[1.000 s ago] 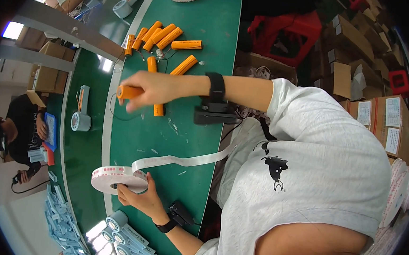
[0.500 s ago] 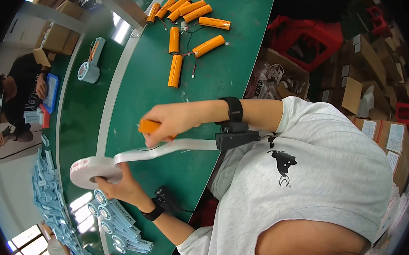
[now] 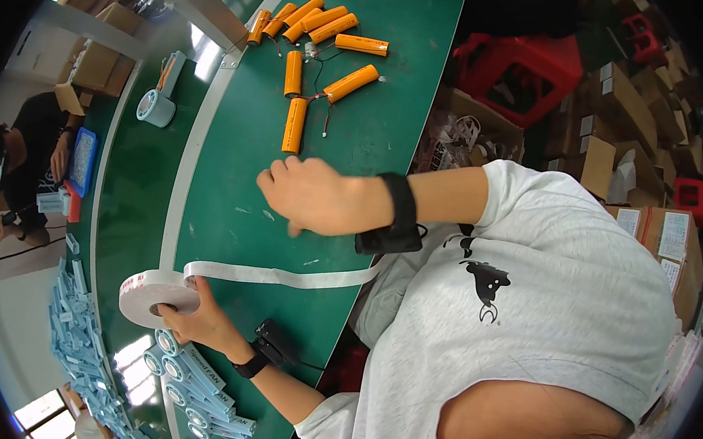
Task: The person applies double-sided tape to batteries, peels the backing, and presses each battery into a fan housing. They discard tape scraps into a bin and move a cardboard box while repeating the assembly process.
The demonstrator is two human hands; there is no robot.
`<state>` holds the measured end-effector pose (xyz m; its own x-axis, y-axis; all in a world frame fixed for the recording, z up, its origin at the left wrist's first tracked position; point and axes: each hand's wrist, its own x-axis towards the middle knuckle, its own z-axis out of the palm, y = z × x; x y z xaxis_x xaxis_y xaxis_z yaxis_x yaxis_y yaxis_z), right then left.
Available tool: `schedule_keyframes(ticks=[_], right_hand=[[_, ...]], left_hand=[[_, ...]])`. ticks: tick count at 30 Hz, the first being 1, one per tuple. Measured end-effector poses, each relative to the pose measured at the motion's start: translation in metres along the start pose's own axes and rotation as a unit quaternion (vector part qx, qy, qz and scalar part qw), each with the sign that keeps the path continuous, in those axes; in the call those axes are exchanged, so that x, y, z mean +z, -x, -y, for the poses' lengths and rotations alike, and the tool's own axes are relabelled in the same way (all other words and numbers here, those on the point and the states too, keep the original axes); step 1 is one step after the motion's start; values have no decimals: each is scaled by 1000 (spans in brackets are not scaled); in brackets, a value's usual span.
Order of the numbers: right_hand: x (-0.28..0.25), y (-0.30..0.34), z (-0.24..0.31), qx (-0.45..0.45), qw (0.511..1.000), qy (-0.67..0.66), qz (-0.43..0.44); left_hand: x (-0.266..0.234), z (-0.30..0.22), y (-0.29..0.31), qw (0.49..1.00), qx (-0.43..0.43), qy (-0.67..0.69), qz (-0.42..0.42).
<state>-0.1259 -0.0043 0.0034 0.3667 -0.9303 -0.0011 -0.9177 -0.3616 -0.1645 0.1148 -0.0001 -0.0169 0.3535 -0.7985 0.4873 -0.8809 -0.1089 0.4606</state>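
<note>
My left hand (image 3: pixel 202 321) grips a thick white roll of tape (image 3: pixel 144 293), with fingers in its core and the thumb at its rim. From the roll a pale strip of tape (image 3: pixel 298 279) runs across the green table to its edge by my lap. Over the table my right hand (image 3: pixel 308 194) is curled, back upward. What it holds, if anything, is hidden under the fingers. Just beyond it lies an orange cylindrical battery (image 3: pixel 294 126) with thin wires. Several more orange batteries (image 3: pixel 332 29) are spread past that one, some joined by leads.
Light-blue handheld fans (image 3: pixel 201 384) lie beside my left forearm, near a black device (image 3: pixel 278 341). A heap of light-blue parts (image 3: pixel 79 323) covers the adjoining bench, where another person (image 3: pixel 34 148) sits. Red stools (image 3: pixel 524 77) and cardboard boxes (image 3: pixel 644 175) stand on the floor.
My right hand has lifted away from the tape toward the batteries, and the orange battery in it no longer shows. The tape strip hangs straighter and lower. My left hand stays on the roll.
</note>
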Motion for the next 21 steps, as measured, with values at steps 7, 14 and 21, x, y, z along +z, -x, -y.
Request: schedule_keyframes(ticks=[7,14,21], right_hand=[[13,-15,-31,-22,860,-509,-21],[5,-22,9,-31,617,-786,41],[10,-16,27,-50,753,-656,-10]], left_hand=[[11,2,5,998,49,31,-16],[7,-22,26,985,165,25,35],[5,-29,28,988,128,74,50]])
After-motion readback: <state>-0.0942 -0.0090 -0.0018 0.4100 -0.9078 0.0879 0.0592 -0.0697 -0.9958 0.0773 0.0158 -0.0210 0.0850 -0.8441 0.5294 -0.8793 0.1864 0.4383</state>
